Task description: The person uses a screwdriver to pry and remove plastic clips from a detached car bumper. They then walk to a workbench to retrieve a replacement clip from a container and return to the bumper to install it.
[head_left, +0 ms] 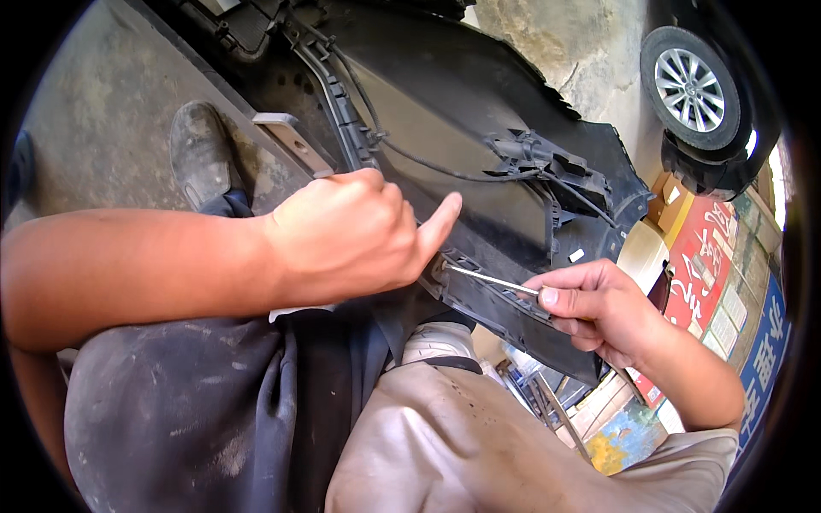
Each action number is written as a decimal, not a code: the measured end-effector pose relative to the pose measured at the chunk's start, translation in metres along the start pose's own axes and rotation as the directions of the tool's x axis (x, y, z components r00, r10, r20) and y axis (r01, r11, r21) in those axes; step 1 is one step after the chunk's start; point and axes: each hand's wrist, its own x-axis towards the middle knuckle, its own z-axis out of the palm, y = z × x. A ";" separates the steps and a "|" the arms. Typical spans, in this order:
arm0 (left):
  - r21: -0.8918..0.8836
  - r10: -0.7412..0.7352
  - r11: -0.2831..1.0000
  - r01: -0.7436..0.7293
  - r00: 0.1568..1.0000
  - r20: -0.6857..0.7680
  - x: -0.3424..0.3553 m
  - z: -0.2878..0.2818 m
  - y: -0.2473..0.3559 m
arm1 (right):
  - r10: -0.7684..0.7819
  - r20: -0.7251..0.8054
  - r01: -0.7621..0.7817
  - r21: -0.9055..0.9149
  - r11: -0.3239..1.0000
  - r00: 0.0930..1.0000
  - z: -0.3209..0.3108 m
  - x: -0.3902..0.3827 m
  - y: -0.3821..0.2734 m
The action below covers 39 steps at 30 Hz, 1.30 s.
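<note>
A large black plastic car bumper (479,94) lies before me with its inner side up. My right hand (603,312) is closed around a screwdriver (492,278); its thin metal shaft points left, and the tip meets a small round fastener (441,265) at the bumper's near edge. Close to that fastener, my left hand (351,227) rests over the near edge with its fingers curled and one digit stretched out. Whatever lies under the curled fingers is hidden. A black cable (445,171) runs across the bumper to a black plastic bracket (547,158).
A grey metal bar with a hole (295,141) sticks up left of the bumper. My shoe (201,150) stands on the concrete floor (111,103). At the far right is a car wheel (689,90) on a dark car. Red (701,256) and blue (765,350) sign boards lie at the right.
</note>
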 end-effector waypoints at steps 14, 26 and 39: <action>-0.398 0.089 0.907 0.140 0.858 0.506 0.037 -0.025 -0.001 | -0.558 0.100 0.502 -0.586 0.636 0.824 -0.006 0.008 0.020; -0.632 -0.017 0.742 0.223 0.949 0.315 0.045 -0.023 -0.005 | -0.666 0.731 0.137 -0.682 -0.719 0.149 -0.016 0.003 0.022; -0.528 0.078 0.833 0.163 0.911 0.405 0.039 -0.013 -0.001 | -0.769 0.280 0.613 -0.770 0.178 0.575 0.014 0.012 0.027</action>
